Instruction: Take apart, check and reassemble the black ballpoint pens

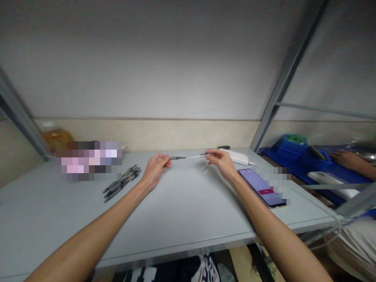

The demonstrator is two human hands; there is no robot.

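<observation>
Over the bench point(188, 207), towards its far edge, the left hand point(154, 169) pinches a grey pen barrel point(178, 158), one end hidden by the grip. The right hand point(222, 162) pinches a slim dark piece point(205, 154); whether the pale shaft point(194, 157) between joins both is hard to make out. Pixelation masks items point(89, 160) near the far left corner.

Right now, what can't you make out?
All in the head view:
Pen: one end hidden by the left hand.
Thin rod: too small and blurred to identify.
Phone: screen text too small.
Bottle: lower part largely behind pixelation.
Co-worker's arm: cut off by right edge.
</observation>
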